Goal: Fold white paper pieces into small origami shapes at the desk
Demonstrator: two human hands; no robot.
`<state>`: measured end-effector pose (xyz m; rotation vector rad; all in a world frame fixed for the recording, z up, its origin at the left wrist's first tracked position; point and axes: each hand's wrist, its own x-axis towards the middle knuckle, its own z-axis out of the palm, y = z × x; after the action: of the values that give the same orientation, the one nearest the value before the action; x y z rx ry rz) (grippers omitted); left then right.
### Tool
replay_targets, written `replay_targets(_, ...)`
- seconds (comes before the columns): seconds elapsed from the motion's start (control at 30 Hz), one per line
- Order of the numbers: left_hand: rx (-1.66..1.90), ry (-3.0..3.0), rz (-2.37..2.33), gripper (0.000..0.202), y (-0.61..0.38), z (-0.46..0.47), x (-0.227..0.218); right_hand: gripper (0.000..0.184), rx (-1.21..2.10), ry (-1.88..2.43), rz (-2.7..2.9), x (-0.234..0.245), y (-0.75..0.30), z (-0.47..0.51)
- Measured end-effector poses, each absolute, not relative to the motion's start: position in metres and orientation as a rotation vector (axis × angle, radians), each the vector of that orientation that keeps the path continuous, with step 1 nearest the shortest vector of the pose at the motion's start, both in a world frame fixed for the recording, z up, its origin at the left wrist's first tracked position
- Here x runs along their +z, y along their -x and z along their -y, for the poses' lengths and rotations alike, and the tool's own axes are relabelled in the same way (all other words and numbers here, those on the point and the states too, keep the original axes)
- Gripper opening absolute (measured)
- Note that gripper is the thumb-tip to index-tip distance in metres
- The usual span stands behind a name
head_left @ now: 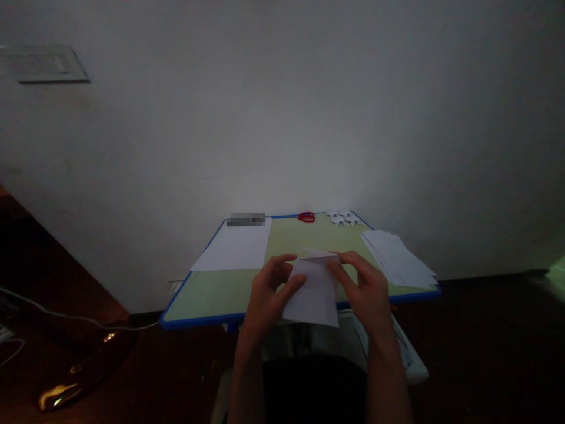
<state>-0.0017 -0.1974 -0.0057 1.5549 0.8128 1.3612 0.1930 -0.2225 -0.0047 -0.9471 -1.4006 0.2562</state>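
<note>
Forearms: both bare, rising side by side from the bottom edge of the view towards the table.
Left hand [265, 294]: palm turned inward, fingers curled, thumb over the top left corner of the folded paper [314, 294] and a finger pressed on its left side; it grips the paper.
Right hand [366, 291]: mirrors the left, thumb and forefinger pinched on the paper's top right corner, the other fingers bent behind it.
Table [212, 294]: small, pale green top with a blue rim, set against the wall.
On the table: single sheet [236, 247] lying flat at the left; fanned stack of sheets [397, 259] at the right edge; red scissors [306, 217] at the far edge; small folded pieces [343, 217] just beside them.
Room: dim; plain grey-white wall [282, 118]; dark wooden surface [44, 282] at the left with a white cable [66, 315] across it.
Paper's look: white, folded, wider at the bottom than at the top, a flap raised along the top.
Paper's place: between the two hands, held tilted over the table's near rim, apart from the other sheets.
</note>
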Motion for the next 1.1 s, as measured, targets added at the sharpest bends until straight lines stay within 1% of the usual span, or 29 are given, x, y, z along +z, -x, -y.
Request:
replay_targets(0.07,1.320,-1.574,-0.865,0.033,0.001,0.197,-0.007,0.006,0.251,0.933,1.398,-0.005,-0.194,0.223)
replay_targets(0.13,1.301,-1.584,-0.892,0.029,0.001,0.196,-0.008,0.006,0.255,0.918,1.415,-0.005,-0.195,0.224)
replay_targets(0.2,1.303,-1.588,-0.895,0.028,0.001,0.195,-0.009,0.004,0.253,0.918,1.432,-0.005,-0.195,0.225)
replay_targets(0.4,1.306,-1.595,-0.887,0.026,0.002,0.194,-0.010,0.006,0.220,0.882,1.514,-0.003,-0.192,0.225)
replay_targets(0.5,1.301,-1.614,-0.850,0.027,0.002,0.194,-0.011,0.009,0.210,0.863,1.496,-0.002,-0.192,0.225)
replay_targets(0.67,1.280,-1.661,-0.812,0.021,0.000,0.194,-0.010,0.014,0.266,0.802,1.495,-0.003,-0.193,0.224)
replay_targets(0.9,1.458,-1.690,-0.842,0.013,0.004,0.188,-0.015,0.007,0.477,0.849,1.379,-0.013,-0.195,0.227)
replay_targets(1.0,1.524,-1.703,-0.806,0.009,0.006,0.187,-0.014,0.011,0.481,0.816,1.411,-0.013,-0.196,0.226)
replay_targets(1.1,1.568,-1.768,-0.726,0.004,0.006,0.186,-0.014,0.014,0.411,0.716,1.466,-0.010,-0.196,0.224)
